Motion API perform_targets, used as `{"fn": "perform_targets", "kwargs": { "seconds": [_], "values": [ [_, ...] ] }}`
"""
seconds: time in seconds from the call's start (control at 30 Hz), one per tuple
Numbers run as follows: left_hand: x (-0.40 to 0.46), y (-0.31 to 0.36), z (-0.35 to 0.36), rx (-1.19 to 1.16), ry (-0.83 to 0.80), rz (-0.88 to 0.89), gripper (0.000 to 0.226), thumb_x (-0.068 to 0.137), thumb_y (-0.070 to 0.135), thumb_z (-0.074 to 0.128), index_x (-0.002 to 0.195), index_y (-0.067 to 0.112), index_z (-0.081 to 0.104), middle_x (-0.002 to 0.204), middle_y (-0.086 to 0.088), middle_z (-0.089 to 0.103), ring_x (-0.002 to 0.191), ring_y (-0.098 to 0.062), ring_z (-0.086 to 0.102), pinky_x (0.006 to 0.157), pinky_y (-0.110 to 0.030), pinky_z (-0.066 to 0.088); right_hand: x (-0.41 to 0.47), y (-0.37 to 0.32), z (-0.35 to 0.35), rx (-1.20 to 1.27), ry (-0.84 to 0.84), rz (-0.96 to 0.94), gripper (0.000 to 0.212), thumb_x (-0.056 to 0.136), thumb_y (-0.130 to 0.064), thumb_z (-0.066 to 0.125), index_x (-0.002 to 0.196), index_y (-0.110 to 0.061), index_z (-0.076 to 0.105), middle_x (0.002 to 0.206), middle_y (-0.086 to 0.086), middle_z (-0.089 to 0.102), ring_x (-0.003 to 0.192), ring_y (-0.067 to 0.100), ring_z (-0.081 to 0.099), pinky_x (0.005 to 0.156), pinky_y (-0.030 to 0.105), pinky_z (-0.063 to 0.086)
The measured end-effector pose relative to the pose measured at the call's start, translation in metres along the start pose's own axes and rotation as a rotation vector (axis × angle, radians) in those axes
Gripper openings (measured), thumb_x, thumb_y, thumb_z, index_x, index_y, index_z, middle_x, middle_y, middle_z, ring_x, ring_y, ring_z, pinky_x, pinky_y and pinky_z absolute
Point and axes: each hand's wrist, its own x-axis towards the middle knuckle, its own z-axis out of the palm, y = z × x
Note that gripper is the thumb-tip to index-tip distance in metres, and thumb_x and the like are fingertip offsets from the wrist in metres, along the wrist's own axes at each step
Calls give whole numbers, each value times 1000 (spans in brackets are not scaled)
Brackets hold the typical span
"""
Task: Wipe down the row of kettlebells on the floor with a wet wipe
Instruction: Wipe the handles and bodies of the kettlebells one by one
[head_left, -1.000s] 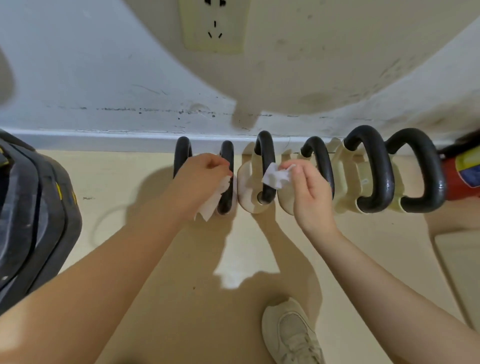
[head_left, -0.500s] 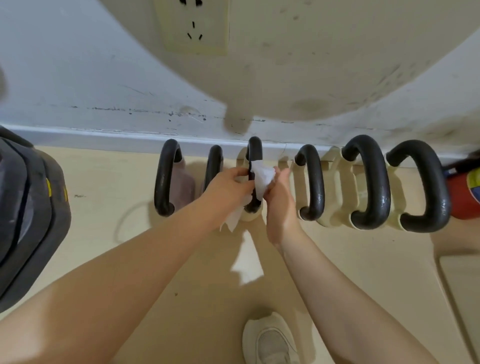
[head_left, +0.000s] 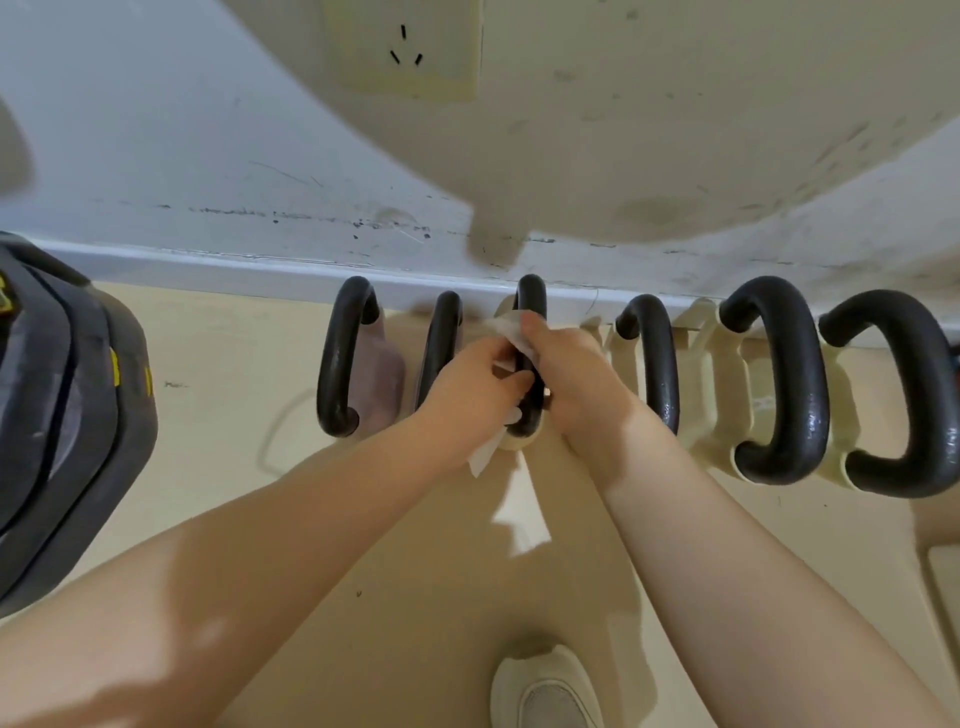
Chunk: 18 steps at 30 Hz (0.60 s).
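At the far left lay a dark stack of weight plates (head_left: 67, 415) on the floor (head_left: 234, 364). Next came the row of kettlebells against the baseboard (head_left: 208, 260): the first kettlebell (head_left: 345, 358) had a pinkish body, and the second (head_left: 441, 348) stood just beside it, partly behind your left hand (head_left: 475, 387). Your left hand curled around a wipe (head_left: 485, 454), whose loose end hung below your fingers, and pressed against the left side of the third kettlebell's handle (head_left: 531, 301). Your right hand (head_left: 571, 384) gripped that same handle from the right, with a second bit of wipe (head_left: 506, 328) showing above your fingers against the black bar; whether it was one sheet or two, you couldn't tell here. To the right stood the fourth (head_left: 655, 358), fifth (head_left: 789, 374) and sixth (head_left: 914, 395) kettlebells, cream bodies under black handles, untouched. Your shoe (head_left: 545, 691) sat at the bottom, and a wall socket (head_left: 405, 47) was above.
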Motion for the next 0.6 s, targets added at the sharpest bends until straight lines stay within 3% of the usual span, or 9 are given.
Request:
{"fn": "perform_targets", "kwargs": {
  "seconds": [0.1,0.17,0.23,0.3,0.43,0.6],
  "values": [
    [2,-1,-4,-78,-19,-43,30,88,15,58,118,19,57,95,-4,67,87,-19,65,78,-25,51,6,-13,6,-81,84,-1,37,94,-40,48,99,-4,56,74,6,56,66,19,54,54,29,40],
    [1,1,-5,-76,-17,-34,16,86,13,60,102,12,60,80,-3,64,82,-20,64,74,-26,50,4,0,3,-110,34,-62,36,95,-39,46,103,-5,56,76,5,60,68,17,58,54,26,41],
    [2,1,-1,-35,12,-13,6,87,13,58,92,14,60,74,-1,61,79,-22,64,72,-27,51,-1,4,-2,-100,-20,-107,28,96,-37,47,91,-11,57,73,3,62,65,12,60,52,20,40],
    [2,-2,4,-85,50,11,11,88,10,55,89,21,59,72,2,60,74,-19,63,68,-21,51,8,-6,-2,-156,17,-104,28,95,-37,47,86,-11,53,71,2,58,63,13,57,52,22,39],
    [2,-7,8,-122,73,8,28,91,11,50,117,21,55,73,7,58,63,-7,57,51,-7,44,21,-24,9,-148,59,-111,23,95,-31,45,98,-9,48,74,3,51,67,17,51,58,28,43],
    [3,-7,9,-24,56,32,22,92,14,50,114,11,53,83,-2,59,72,-14,57,61,-15,46,12,-13,-1,-298,-32,-130,21,95,-30,47,94,-9,50,71,1,53,59,10,51,45,20,40]
  ]
}}
